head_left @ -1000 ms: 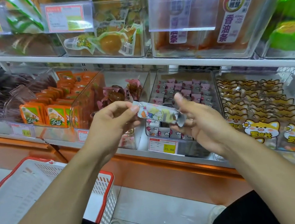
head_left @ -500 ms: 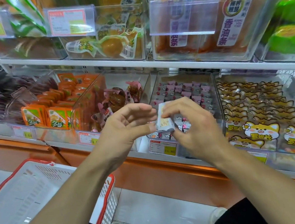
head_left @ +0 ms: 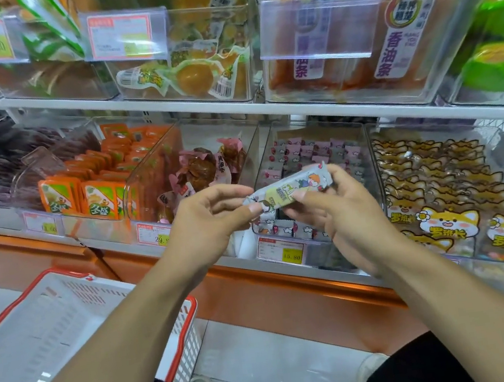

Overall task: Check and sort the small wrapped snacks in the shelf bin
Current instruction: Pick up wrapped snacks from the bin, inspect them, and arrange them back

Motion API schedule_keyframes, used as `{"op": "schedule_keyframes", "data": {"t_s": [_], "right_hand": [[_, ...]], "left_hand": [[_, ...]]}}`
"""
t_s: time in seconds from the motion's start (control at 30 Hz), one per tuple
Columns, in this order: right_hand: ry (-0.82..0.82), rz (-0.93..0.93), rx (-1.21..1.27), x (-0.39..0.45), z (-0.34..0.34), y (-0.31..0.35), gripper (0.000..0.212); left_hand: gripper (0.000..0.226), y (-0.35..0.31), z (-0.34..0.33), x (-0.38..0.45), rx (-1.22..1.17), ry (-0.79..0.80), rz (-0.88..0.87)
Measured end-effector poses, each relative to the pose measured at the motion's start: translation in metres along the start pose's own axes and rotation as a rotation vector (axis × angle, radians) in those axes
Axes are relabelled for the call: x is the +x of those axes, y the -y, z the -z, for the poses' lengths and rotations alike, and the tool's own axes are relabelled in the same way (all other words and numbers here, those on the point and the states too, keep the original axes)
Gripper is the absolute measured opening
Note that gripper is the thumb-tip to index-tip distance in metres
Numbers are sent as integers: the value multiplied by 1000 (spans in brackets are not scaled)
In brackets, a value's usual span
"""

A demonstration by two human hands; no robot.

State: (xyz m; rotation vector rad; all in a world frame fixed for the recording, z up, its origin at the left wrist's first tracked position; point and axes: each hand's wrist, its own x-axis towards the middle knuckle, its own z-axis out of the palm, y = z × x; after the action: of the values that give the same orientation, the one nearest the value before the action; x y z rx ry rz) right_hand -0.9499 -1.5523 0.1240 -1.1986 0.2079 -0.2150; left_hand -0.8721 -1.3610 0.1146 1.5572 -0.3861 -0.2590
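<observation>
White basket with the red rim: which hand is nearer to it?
Left. The left hand is up and right of the basket; the right hand is farther right, across the snack pack.

glossy plastic snack wrapper (head_left: 289, 192), clear plastic bin (head_left: 365, 155)

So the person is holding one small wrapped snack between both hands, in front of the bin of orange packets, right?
Nearly. Both hands, left and right, do hold one small wrapped snack, but the head view shows it in front of the bin of small pink-and-white wrapped snacks. The bin of orange packets sits further left.
</observation>
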Motion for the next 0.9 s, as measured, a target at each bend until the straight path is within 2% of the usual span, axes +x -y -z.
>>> {"op": "schedule_keyframes", "data": {"t_s": [0.13,0.27,0.37,0.47,0.53,0.6,0.73,0.83,0.9], "right_hand": [[-125,-221,228,7,2,0,15],[-173,-192,173,10,5,0,14],[-239,-17,-73,13,9,2,23],[-293,243,-427,17,16,6,22],[-248,357,-595,19,20,8,23],[-205,384,-757,21,21,6,23],[-88,338,-972,28,22,-4,23],[-50,335,-1153,35,20,-14,22],[-4,294,-1376,41,19,-21,13]], "left_hand": [[19,0,1,4,6,-25,13],[18,1,0,7,43,-9,40],[17,5,-2,11,186,-55,-46],[17,12,-6,18,644,-119,-244],[24,15,-9,25,899,-74,-400],[29,16,-10,34,1046,-16,-473],[38,22,-15,49,1320,31,-454],[35,27,-22,52,1447,50,-444],[32,29,-27,54,1476,47,-411]]}}
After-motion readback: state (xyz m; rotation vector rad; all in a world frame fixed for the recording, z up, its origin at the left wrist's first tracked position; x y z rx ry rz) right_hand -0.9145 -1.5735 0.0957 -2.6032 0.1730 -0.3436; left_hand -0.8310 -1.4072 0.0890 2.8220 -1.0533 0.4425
